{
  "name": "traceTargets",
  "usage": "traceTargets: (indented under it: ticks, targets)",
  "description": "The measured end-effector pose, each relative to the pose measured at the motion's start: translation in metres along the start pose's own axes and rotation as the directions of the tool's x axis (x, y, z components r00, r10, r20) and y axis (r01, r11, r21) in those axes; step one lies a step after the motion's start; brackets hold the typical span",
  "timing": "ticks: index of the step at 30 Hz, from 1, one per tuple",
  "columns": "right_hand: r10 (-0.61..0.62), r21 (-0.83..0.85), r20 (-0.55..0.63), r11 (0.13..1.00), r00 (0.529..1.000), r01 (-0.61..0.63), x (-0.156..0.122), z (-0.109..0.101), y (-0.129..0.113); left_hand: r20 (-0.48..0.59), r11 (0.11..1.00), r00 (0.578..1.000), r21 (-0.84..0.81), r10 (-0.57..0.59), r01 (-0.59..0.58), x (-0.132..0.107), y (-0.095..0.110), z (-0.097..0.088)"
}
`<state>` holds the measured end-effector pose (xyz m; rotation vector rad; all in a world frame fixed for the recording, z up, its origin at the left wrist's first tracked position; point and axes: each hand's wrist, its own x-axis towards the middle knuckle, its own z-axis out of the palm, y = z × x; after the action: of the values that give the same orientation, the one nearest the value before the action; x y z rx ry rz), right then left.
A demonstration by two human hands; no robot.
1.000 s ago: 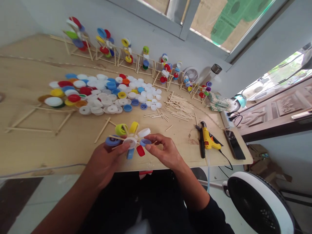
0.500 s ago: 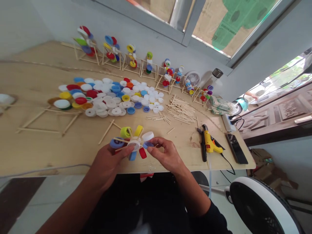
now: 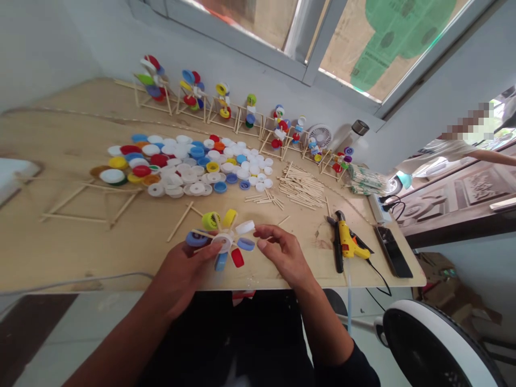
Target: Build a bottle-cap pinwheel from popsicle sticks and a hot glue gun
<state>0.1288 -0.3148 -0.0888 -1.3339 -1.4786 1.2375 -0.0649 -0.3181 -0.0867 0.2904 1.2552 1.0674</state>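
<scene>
Between the thumb and fingers of my left hand (image 3: 189, 269) is a small wheel of bottle caps and sticks, its white hub (image 3: 221, 243) under the thumb. Around the hub sit a green cap, a yellow cap (image 3: 229, 218), a white cap (image 3: 244, 227), a blue-violet cap (image 3: 245, 244), a red cap (image 3: 237, 257) and blue caps on short sticks. My right hand (image 3: 284, 252) is just right of the white and blue-violet caps, thumb and fingers apart, with nothing seen in it. My left fingertips are hidden behind the wheel.
Loose bottle caps (image 3: 177, 166) lie in a wide pile beyond the wheel, with a heap of short sticks (image 3: 302, 185) to their right. Stick frames with cap wheels (image 3: 193, 91) line the wall. A yellow glue gun (image 3: 349, 239) and a phone (image 3: 393, 251) lie at the right. A person (image 3: 447, 150) stands beyond.
My right hand has let go of the blue-violet cap and drawn back slightly to the right. The wheel stays in my left hand. A person has come into view at the right.
</scene>
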Motion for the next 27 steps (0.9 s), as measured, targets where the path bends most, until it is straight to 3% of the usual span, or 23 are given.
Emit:
traceTargets:
  ticks: [8, 13, 17, 22, 27]
  targets:
    - [0.051, 0.106, 0.001, 0.993, 0.999, -0.051, 0.001, 0.0, -0.003, 0.094, 0.996, 0.995, -0.075, -0.038, 0.045, 0.005, -0.005, -0.002]
    - [0.067, 0.096, 0.014, 0.993, 0.998, -0.068, -0.001, 0.003, -0.002, 0.106, 0.999, 0.994, -0.045, 0.0, 0.004, 0.0, -0.006, -0.004]
    - [0.057, 0.096, -0.005, 0.994, 0.998, -0.056, -0.004, 0.004, 0.002, 0.074, 0.986, 0.99, 0.102, 0.122, -0.129, -0.002, -0.008, -0.008]
    - [0.016, 0.051, -0.011, 0.999, 1.0, -0.015, -0.008, 0.005, 0.003, 0.067, 0.9, 0.938, 0.266, 0.339, -0.344, -0.005, -0.005, -0.012]
    - [-0.067, 0.042, -0.042, 0.997, 0.997, 0.069, -0.01, 0.011, -0.001, 0.09, 0.882, 0.929, 0.291, 0.359, -0.369, -0.011, -0.003, -0.016]
